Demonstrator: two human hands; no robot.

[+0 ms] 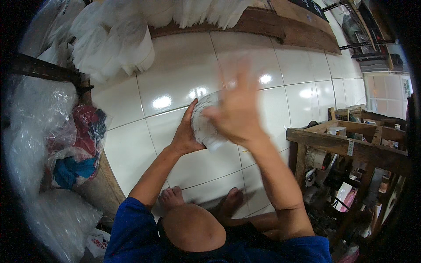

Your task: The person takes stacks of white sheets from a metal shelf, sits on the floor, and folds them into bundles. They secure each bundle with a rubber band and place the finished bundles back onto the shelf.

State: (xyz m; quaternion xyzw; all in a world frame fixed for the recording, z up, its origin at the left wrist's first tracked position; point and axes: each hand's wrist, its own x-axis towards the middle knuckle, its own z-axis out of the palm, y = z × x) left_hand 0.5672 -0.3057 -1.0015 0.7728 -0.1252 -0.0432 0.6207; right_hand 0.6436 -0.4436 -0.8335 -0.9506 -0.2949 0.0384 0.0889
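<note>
A whitish, crinkled plastic bundle (205,127) with a rounded top is in front of me, above the tiled floor. My left hand (187,133) is wrapped round its left side and underside, the thumb pointing up along its edge. Over its right side is my right hand (239,107), smeared by motion, with its fingers stretched out and apart. The right thumb overlaps the bundle; whether it touches cannot be told. Part of the bundle is hidden behind the right hand.
White plastic bundles (131,44) lie at the far left, near a wooden board (258,22). Clear plastic bags (48,114), one with red and blue cloth (74,168), fill the left side. A wooden rack (346,142) with assorted items stands right. My bare feet (172,197) are on glossy tiles.
</note>
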